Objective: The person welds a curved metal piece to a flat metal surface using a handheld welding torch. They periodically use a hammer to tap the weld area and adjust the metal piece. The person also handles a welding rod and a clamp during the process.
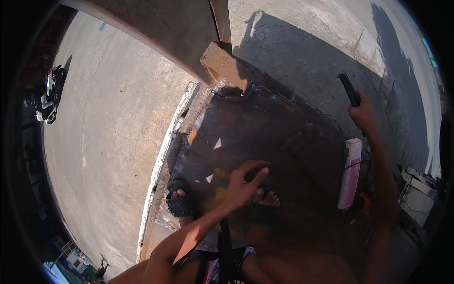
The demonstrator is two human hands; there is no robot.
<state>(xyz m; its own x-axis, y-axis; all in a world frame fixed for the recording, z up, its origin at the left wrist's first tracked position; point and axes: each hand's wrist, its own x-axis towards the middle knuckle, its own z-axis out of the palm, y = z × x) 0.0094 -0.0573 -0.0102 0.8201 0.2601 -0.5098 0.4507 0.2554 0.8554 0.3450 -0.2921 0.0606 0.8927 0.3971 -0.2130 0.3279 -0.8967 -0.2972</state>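
My right hand (363,113) is raised at the right and closed around a dark, bar-shaped tool (348,89). Its far end points up and to the left; its exact kind does not show. My left hand (247,182) hovers over a dark metal plate (265,128), with its fingers curved and its thumb apart; nothing shows in it. At the plate's far edge a small spot glows orange (241,94), beside a rusty metal piece (224,64) at the foot of a large steel beam (161,28).
My sandalled feet (179,201) stand on the plate, near small pale triangular scraps (210,178). A long pink-and-white box (350,175) lies at the right, near a pale boxy machine (418,195). A white-edged rail (163,161) borders the concrete floor (109,142). A motorcycle (51,97) stands far left.
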